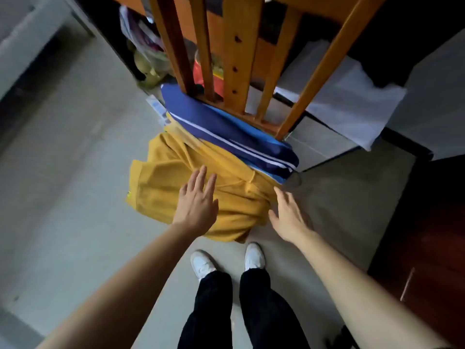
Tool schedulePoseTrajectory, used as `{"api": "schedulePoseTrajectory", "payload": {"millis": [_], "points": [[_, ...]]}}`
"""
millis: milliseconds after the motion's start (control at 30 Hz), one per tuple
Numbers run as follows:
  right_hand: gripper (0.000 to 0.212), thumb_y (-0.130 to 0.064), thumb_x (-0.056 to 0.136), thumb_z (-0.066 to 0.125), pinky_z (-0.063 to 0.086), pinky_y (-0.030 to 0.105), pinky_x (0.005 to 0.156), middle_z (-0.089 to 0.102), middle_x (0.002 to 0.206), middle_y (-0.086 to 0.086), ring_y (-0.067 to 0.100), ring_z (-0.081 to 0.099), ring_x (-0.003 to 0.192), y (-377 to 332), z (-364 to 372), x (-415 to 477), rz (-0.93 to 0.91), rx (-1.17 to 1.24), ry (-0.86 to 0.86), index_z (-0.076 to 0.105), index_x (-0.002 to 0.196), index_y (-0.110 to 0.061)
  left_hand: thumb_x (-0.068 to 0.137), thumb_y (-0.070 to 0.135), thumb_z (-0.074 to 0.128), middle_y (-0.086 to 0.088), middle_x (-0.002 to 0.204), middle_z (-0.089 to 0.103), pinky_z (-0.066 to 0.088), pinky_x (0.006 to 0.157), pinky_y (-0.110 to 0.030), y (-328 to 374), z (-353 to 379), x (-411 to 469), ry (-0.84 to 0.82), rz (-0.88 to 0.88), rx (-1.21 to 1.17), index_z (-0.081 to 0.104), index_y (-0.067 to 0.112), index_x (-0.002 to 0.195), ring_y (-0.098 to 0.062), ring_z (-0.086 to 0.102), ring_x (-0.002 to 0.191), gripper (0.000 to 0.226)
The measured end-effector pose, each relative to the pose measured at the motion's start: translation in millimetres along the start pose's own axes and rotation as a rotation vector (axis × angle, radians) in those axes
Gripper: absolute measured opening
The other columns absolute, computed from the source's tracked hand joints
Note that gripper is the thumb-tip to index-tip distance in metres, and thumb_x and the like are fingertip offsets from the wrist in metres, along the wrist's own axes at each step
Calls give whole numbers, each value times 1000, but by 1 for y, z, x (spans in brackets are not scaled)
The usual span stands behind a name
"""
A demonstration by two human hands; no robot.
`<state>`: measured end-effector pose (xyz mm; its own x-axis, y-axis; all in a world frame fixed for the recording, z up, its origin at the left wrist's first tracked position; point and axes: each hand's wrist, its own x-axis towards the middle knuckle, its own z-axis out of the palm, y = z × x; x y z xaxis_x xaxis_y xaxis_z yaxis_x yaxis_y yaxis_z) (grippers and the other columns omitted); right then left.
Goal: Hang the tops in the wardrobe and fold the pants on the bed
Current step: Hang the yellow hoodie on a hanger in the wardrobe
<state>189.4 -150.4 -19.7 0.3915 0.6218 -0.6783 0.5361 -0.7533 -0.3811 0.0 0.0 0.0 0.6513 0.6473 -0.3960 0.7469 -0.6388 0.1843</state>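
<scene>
A yellow garment [166, 187] lies bunched in a heap in front of my feet. Behind it a blue garment with white stripes [226, 132] is draped along the lower rail of a wooden chair [234, 59]. My left hand [197, 205] hovers over the yellow garment with its fingers straight and spread, holding nothing. Just right of the yellow heap's edge, my right hand [289, 215] reaches in with its fingers extended, also holding nothing. Whether either hand touches the cloth I cannot tell.
Plastic bags and clutter [146, 46] sit under a dark desk behind the chair. A white sheet [352, 104] lies over grey boxes at right. A dark wooden cabinet [432, 235] stands at the far right. My white shoes [203, 263] stand on the pale floor.
</scene>
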Motion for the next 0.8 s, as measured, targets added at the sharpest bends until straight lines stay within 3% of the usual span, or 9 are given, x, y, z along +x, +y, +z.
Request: {"api": "schedulePoseTrajectory", "payload": {"millis": [100,200,267,333,433,533,633,733,800], "points": [[78,-23,100,53,27,44,115,12,163,17,34,21,148,15,32,33,57,52,-24,2,159,-23,93,29,53,-9,164,1,19,118,-51,-9,40,38,23,99,20,15,17,155,-27,0,150,74],[98,-28,94,64,22,47,119,3,165,15,34,13,150,24,52,61,42,58,116,-10,157,-24,95,29,52,-7,163,10,12,119,-54,-24,72,67,-3,114,61,8,19,156,-24,0,151,76],[113,-37,87,72,15,48,121,-3,165,15,36,5,151,26,59,78,31,17,174,-17,155,-22,96,30,53,-9,149,43,15,118,-52,-44,84,81,-18,38,61,16,17,154,-26,25,146,71],[116,-42,84,74,22,50,118,13,162,22,40,19,147,24,64,90,50,-27,189,-15,156,-20,96,23,51,-9,120,65,28,107,-49,-62,87,90,-8,-15,108,40,16,141,-29,51,122,47],[76,-36,92,66,39,47,105,58,132,23,38,55,119,17,68,97,12,-246,279,25,152,-13,90,22,47,-9,87,70,33,79,-44,-75,83,87,37,52,172,55,13,101,-32,58,91,16],[34,-39,94,58,34,45,99,67,110,18,36,58,107,6,73,85,-117,-425,148,50,114,-13,90,29,43,-13,67,64,33,73,-43,-91,78,70,96,38,141,46,13,84,-34,59,75,17],[32,-40,86,66,37,44,95,64,105,11,37,55,104,-3,84,66,-216,-377,-36,52,104,-17,88,30,41,-13,62,60,31,73,-42,-112,85,49,6,-137,120,39,16,83,-32,59,76,16],[34,-32,77,73,32,42,102,52,111,5,29,47,111,-3,97,58,-345,-436,-40,58,107,-22,87,30,43,-13,69,63,28,72,-41,-120,105,26,-61,-216,140,43,14,89,-32,58,82,16],[39,-27,74,76,31,42,105,46,115,3,26,43,114,1,103,57,-320,-426,-20,57,108,-25,84,25,50,-17,82,64,32,74,-43,-119,118,13,-11,-245,95,48,9,102,-35,55,88,24]]}}
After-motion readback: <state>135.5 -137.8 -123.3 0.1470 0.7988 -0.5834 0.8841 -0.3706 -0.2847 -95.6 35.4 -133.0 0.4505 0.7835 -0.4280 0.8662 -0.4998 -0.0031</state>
